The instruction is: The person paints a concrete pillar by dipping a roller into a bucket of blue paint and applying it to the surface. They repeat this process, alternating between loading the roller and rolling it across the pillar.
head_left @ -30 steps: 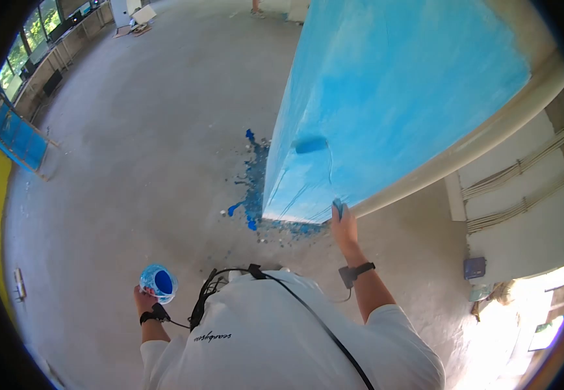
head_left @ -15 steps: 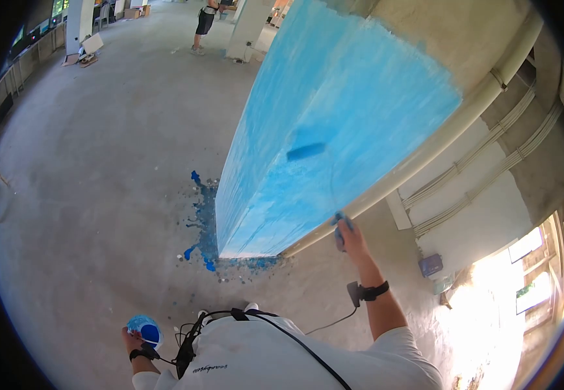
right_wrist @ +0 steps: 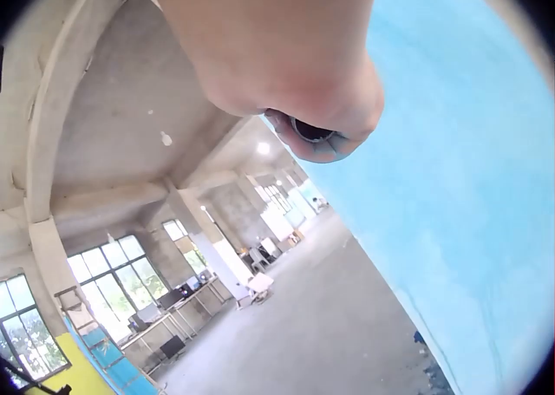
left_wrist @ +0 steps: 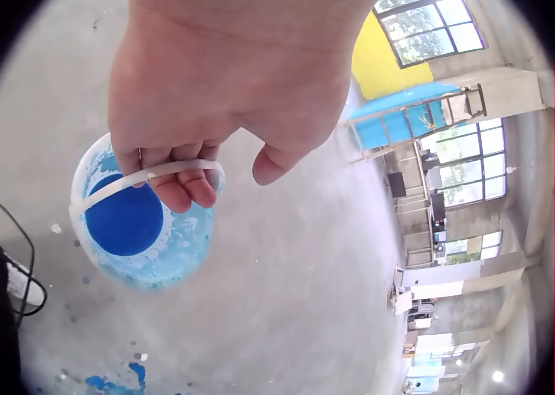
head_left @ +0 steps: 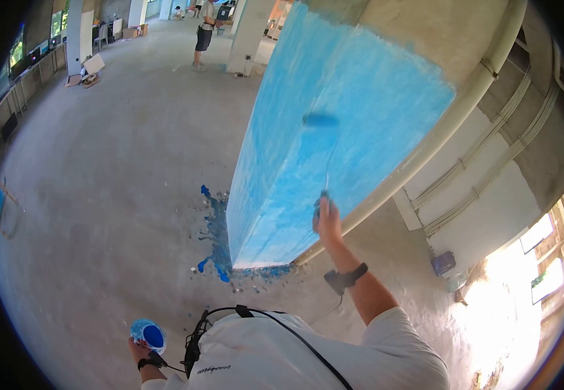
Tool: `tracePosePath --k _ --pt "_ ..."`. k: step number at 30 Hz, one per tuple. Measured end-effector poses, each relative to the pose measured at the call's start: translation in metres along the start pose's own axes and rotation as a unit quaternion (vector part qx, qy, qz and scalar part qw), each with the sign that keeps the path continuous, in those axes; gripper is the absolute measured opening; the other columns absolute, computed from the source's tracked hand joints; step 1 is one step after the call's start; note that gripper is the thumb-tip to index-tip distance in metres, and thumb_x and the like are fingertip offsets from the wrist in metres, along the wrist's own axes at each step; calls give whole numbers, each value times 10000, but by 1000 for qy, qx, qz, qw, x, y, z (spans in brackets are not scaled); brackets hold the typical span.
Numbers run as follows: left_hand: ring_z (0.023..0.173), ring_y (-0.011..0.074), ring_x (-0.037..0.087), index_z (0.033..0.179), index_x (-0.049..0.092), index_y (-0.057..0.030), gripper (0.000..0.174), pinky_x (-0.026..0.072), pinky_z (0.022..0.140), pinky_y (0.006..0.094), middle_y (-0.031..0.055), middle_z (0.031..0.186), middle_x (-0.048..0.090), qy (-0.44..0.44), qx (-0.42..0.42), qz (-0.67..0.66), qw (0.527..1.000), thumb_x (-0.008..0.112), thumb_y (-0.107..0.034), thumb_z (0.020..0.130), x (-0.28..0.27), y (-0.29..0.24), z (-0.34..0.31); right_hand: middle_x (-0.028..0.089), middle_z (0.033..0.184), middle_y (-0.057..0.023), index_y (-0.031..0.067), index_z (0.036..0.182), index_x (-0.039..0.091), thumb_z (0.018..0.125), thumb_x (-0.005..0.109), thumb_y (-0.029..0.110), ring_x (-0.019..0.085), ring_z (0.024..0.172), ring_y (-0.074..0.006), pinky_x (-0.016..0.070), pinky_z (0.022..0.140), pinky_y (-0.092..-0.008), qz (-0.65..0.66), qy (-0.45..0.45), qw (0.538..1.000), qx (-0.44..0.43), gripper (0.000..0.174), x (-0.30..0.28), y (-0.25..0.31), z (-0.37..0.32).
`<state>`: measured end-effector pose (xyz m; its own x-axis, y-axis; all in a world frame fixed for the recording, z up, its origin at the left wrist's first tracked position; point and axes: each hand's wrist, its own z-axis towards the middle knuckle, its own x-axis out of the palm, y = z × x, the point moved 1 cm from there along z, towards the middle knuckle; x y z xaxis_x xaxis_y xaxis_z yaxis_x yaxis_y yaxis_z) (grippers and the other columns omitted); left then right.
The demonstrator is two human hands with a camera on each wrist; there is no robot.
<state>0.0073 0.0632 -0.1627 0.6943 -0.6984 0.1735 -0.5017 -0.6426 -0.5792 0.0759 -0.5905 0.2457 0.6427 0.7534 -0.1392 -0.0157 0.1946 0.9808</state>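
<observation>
My right hand [head_left: 329, 222] grips the handle of a paint roller [head_left: 321, 121], its blue sleeve lying against the painted face of a pillar [head_left: 386, 84]. In the right wrist view the curled fingers [right_wrist: 323, 150] wrap the handle, whose dark round end [right_wrist: 310, 131] shows in the fist. Low on the left, my left hand [head_left: 139, 351] carries a paint-smeared bucket [left_wrist: 189, 249] with deep blue paint [left_wrist: 126, 220] inside. Its white bail handle [left_wrist: 173, 168] hangs over the curled fingers, the thumb standing apart.
Blue paint splatters [head_left: 216, 240] spread on the floor around the pillar's foot. A pale pipe [head_left: 418, 172] runs up its right edge. A person [head_left: 204, 36] stands farther back, near another pillar [head_left: 248, 45]. A dark cable [head_left: 301, 335] crosses my shirt.
My right hand has moved from the pillar's base up along its face, and the roller sleeve sits higher on the blue area. The head view has tilted up. My left hand still holds the bucket.
</observation>
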Motion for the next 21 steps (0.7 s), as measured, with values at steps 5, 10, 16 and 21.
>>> tracePosePath --k 5,10,16,21 --pt "729 150 455 948 469 -101 376 384 680 329 35 847 480 -50 -10 -98 994 548 -442 811 13 4 15 346 509 27 70 902 454 966 404 440 343 364 -86 275 342 -243 84 39 993 78 378 4 -32 -16" --pt "732 145 469 955 467 -85 358 431 640 260 43 834 478 -43 -10 -92 995 582 -396 820 8 10 17 346 511 29 78 898 458 968 421 415 324 374 -74 271 353 -244 102 19 995 10 346 2 59 0" --pt "704 145 476 948 473 -83 354 435 615 261 41 802 485 -23 -23 -86 996 592 -387 812 -3 23 17 371 507 30 61 886 482 975 414 383 348 372 -65 274 349 -241 17 0 1000 -13 342 -9 44 10" --pt "630 144 469 910 482 -112 331 397 572 259 25 763 490 -43 -32 -65 996 568 -416 812 13 20 -27 419 524 4 36 871 524 948 449 377 419 420 -96 318 397 -262 -40 -7 997 65 357 -26 -77 -17"
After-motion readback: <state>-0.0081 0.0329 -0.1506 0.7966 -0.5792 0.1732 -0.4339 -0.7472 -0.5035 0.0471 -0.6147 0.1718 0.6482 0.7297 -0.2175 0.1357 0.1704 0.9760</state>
